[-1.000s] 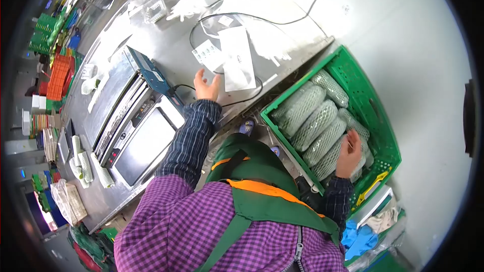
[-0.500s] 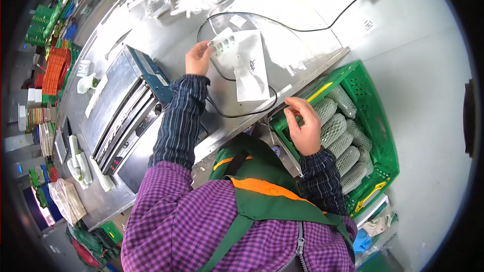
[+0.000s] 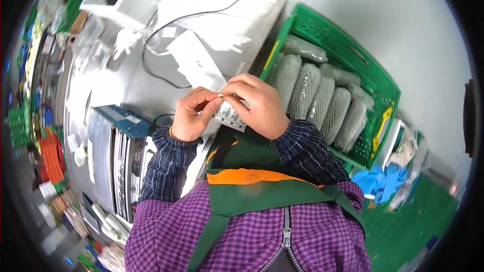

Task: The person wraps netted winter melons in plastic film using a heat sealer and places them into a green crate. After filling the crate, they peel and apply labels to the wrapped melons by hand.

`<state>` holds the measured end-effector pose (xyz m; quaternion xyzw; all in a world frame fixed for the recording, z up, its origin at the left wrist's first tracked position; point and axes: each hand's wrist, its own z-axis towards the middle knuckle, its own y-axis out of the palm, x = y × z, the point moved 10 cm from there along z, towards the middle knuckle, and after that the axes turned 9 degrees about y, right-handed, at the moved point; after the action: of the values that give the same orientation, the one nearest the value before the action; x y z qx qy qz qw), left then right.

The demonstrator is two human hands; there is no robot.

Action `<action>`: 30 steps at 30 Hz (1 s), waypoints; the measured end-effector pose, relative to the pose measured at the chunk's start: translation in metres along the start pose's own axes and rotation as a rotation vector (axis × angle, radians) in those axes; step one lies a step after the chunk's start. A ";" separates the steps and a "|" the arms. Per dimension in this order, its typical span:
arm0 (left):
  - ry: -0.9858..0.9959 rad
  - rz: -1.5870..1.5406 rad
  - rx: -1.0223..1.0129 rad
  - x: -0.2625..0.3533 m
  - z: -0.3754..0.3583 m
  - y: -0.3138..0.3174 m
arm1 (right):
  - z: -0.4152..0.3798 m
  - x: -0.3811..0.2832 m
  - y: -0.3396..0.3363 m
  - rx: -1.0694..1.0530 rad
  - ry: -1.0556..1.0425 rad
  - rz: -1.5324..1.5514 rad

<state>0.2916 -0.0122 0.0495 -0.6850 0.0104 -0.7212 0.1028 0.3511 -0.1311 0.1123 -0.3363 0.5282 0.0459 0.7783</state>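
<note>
My left hand (image 3: pixel 191 116) and my right hand (image 3: pixel 262 106) meet in front of my chest, over the table's near edge. Thumb and fingers of both are pinched together at the top of a small white sheet of printed labels (image 3: pixel 231 118), which hangs below the fingertips. The fingers cover its upper part. Just beyond my hands a white paper (image 3: pixel 194 58) lies on the metal table. To the right stands a green crate (image 3: pixel 370 60) holding several long packs in white foam netting (image 3: pixel 320 103).
A black cable (image 3: pixel 189 16) loops across the table. At the left stands a metal machine with a blue side panel (image 3: pixel 123 121). A white box (image 3: pixel 136 0) and a white glove (image 3: pixel 126 40) lie further back. Blue gloves (image 3: pixel 380 184) are beyond the crate's near end.
My left hand has brought the label sheet from over the table towards my chest. My right hand has left the crate's edge and joined it at the sheet. The view has turned right.
</note>
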 end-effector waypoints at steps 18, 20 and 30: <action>-0.368 -0.172 -0.040 -0.104 0.033 0.069 | -0.086 0.266 -0.062 0.733 0.911 0.153; -0.327 -0.215 0.005 -0.102 0.035 0.069 | -0.084 0.270 -0.065 0.732 0.933 -0.081; -0.185 -0.071 0.092 -0.085 0.039 0.067 | -0.065 0.176 -0.052 0.379 0.709 0.649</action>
<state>0.3430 -0.0588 -0.0421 -0.7433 -0.0567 -0.6576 0.1092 0.3987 -0.2586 -0.0271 -0.0031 0.8357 0.0716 0.5444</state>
